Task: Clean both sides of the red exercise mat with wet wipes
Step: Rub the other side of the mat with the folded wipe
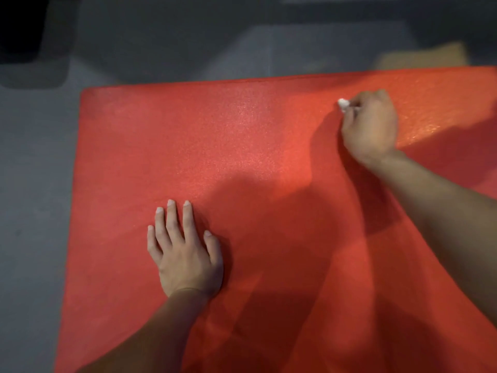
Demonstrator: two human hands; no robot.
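Note:
The red exercise mat lies flat on the floor and fills most of the view, its far edge and left edge visible. My left hand rests flat on the mat near its middle left, fingers straight and spread. My right hand is out near the mat's far right, fingers curled round a small white wet wipe that sticks out at the fingertips and touches the mat.
Grey floor borders the mat on the left and beyond its far edge. A tan cardboard-like piece lies past the far right edge. A dark object sits at the far left corner of the view.

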